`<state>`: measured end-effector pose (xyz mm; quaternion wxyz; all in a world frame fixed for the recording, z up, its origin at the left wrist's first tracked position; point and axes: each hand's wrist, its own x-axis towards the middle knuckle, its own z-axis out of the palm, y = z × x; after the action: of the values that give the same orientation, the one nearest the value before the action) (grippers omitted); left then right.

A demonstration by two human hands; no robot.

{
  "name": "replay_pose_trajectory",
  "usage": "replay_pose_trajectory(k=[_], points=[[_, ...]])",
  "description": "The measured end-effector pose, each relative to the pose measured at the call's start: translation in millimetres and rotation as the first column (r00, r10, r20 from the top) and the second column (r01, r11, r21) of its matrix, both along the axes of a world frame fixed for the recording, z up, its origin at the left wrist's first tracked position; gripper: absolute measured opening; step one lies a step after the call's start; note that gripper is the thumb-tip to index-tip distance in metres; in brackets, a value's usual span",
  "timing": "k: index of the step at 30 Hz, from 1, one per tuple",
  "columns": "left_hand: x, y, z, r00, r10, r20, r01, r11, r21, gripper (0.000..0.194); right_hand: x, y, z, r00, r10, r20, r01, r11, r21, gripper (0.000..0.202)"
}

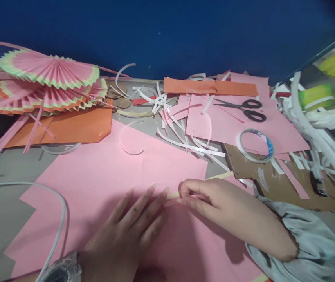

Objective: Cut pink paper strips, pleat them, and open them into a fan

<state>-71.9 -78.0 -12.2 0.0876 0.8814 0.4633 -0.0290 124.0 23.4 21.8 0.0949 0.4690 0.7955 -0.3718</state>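
Across the table lies a large pink paper sheet (91,176) with stepped left edges. Palm down on it, my left hand (132,227) has its fingers stretched out, the fingertips near one end of a narrow pale-yellow and pink paper strip (172,195). My right hand (214,197) pinches that strip between thumb and bent fingers, just right of my left fingertips. Part of the strip is hidden behind the right hand, and a pale-yellow end shows beyond its knuckles.
Pleated paper fans (53,70) are piled at the back left on orange paper (67,125). Scissors (246,109) and a tape roll (239,145) rest on pink sheets. White paper strips (191,147) lie scattered. Cardboard (244,164) is at right, a white cable (63,207) at left.
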Motion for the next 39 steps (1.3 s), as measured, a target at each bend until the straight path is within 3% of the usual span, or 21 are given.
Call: replay_pose_trajectory(k=[5, 9, 17, 21, 32, 39], points=[[0.0, 2.9, 8.0, 1.000, 0.001, -0.002, -0.001, 0.996, -0.084, 0.080, 1.2, -1.3, 0.3, 1.000, 0.010, -0.013, -0.010, 1.000, 0.000, 0.024], [0.5, 5.3, 13.2, 1.000, 0.000, -0.025, -0.003, 0.994, -0.112, 0.072, 1.7, -1.7, -0.3, 1.000, 0.006, -0.010, -0.006, 1.000, 0.008, 0.025], [1.8, 4.3, 7.0, 1.000, 0.021, -0.023, -0.024, 0.990, -0.142, 0.076, 2.8, -0.1, -0.8, 1.000, 0.014, -0.003, -0.014, 1.000, -0.003, 0.022], [2.2, 4.0, 7.1, 0.999, 0.026, -0.026, -0.029, 0.989, -0.147, 0.069, 2.3, -0.9, -0.5, 1.000, -0.002, -0.013, 0.002, 1.000, -0.007, 0.021], [-2.7, 6.8, 11.5, 1.000, -0.012, 0.021, 0.016, 0.987, -0.162, 0.074, -1.3, -3.5, -0.4, 0.999, -0.032, 0.020, 0.031, 0.999, 0.024, 0.021], [-1.5, 3.3, 2.2, 1.000, 0.009, 0.029, -0.006, 0.996, -0.088, 0.067, -2.2, -5.3, -0.3, 0.999, -0.020, 0.032, 0.018, 0.999, 0.041, 0.022]])
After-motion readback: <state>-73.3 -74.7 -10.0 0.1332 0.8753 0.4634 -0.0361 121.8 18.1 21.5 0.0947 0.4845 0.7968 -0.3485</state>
